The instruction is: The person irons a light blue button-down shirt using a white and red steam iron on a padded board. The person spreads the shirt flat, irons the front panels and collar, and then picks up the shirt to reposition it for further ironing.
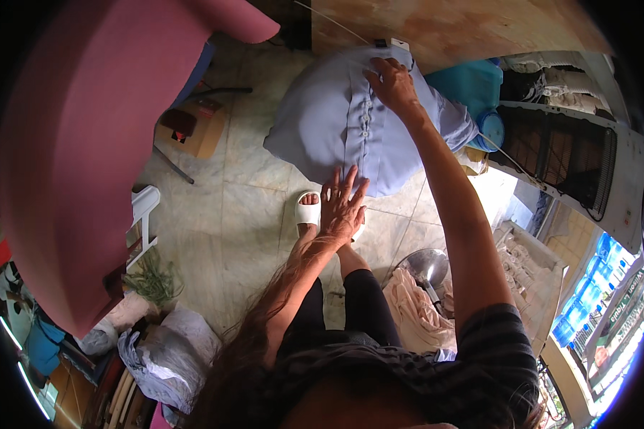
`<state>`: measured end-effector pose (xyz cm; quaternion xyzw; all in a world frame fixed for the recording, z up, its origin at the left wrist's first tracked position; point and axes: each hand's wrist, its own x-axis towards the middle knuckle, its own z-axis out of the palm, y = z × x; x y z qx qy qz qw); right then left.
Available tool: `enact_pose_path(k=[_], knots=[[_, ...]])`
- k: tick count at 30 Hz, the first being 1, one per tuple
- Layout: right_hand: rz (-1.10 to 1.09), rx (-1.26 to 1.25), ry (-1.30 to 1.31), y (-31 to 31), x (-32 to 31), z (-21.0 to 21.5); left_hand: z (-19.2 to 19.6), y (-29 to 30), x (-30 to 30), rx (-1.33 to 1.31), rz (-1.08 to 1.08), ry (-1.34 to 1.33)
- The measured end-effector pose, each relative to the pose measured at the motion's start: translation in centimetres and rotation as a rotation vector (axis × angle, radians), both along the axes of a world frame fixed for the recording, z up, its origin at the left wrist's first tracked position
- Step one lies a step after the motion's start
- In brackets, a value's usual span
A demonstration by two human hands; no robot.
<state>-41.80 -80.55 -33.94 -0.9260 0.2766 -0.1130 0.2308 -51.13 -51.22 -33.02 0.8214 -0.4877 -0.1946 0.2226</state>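
Tiled floor (222, 214) lies below; my left hand (341, 209) presses flat, fingers spread, my right hand (392, 84) at 12 o'clock flattens the buttoned blue shirt (322, 121), smoothing unfinished.

Head camera looks steeply down, close above shirt (350, 121).

— What lies underfoot?
— A pale marbled tile floor (222, 214), daylight pooling at three o'clock.
— And around it?
— A big pink padded cushion (71, 157) at nine o'clock, a brown plywood board (451, 25) at twelve, a black wire grille (565, 161) at two.
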Motion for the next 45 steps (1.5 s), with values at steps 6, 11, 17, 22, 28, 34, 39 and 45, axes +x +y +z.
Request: enact_pose_path(k=[6, 11, 17, 22, 28, 34, 39, 45], knots=[[0.021, 0.203, 0.323, -0.9, 3.0, 0.0, -1.1, 0.4, 0.4, 0.035, -0.010, 0.052], [-0.067, 0.073, 0.160, -2.9, 1.3, -2.6, -0.6, 0.7, 0.8, 0.060, -0.056, 0.064], [0.089, -0.043, 0.230, -3.0, 1.6, -0.1, -0.7, 0.7, 1.3, 0.078, -0.054, 0.016], [0.207, -0.029, 0.188, -4.6, 0.3, -0.3, -0.2, -1.3, 1.7, 0.059, 0.055, -0.045], [0.324, -0.002, 0.117, -5.6, 0.8, -0.3, -1.1, -1.1, 0.8, 0.058, 0.069, -0.086], [0.323, 0.179, -0.019, -5.1, 1.4, -1.1, -1.2, -0.9, -0.1, 0.102, 0.065, -0.103], [0.303, 0.089, -0.175, -3.4, 1.2, -0.9, -1.1, -0.7, -0.5, 0.115, 0.075, -0.105], [0.315, 0.110, -0.102, -4.3, 0.6, -1.6, -0.3, 0.1, -1.4, 0.193, 0.039, -0.039]])
